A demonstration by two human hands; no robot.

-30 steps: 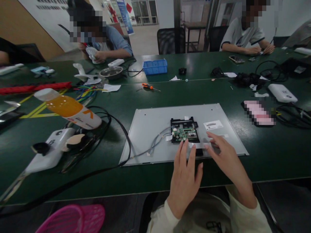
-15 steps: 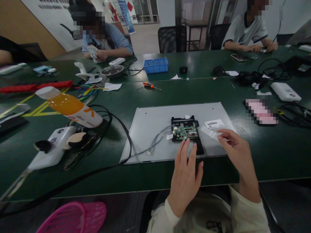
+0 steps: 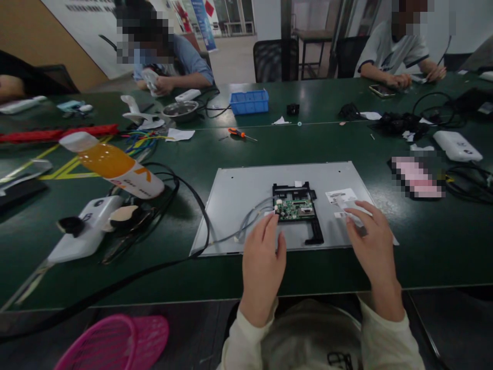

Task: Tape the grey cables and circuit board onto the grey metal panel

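Note:
A flat grey panel (image 3: 227,200) lies before me. On it sits a black plastic frame (image 3: 316,231) with a green circuit board (image 3: 295,209). Grey cables (image 3: 246,221) run from the board's left side. My left hand (image 3: 262,264) has its fingertips at a small white tab by the board's left edge, thumb apart; whether they touch it is unclear. Over the panel's right part, my right hand (image 3: 373,246) has thumb and forefinger close together at a thin, clear-and-white strip (image 3: 356,218), partly hidden by the fingers. Just beyond is a white label (image 3: 341,196) on the panel.
An orange-handled screwdriver (image 3: 236,133) and a blue basket (image 3: 249,102) stand beyond the panel. At left are a juice bottle (image 3: 115,167), a white power bank (image 3: 87,231) and a black strap (image 3: 154,268). A pink phone (image 3: 416,177) lies right. Two people sit opposite.
My left hand has moved left, from the board's front edge to the white tab. My right hand has shifted slightly, with the strip drawn in closer to its fingers.

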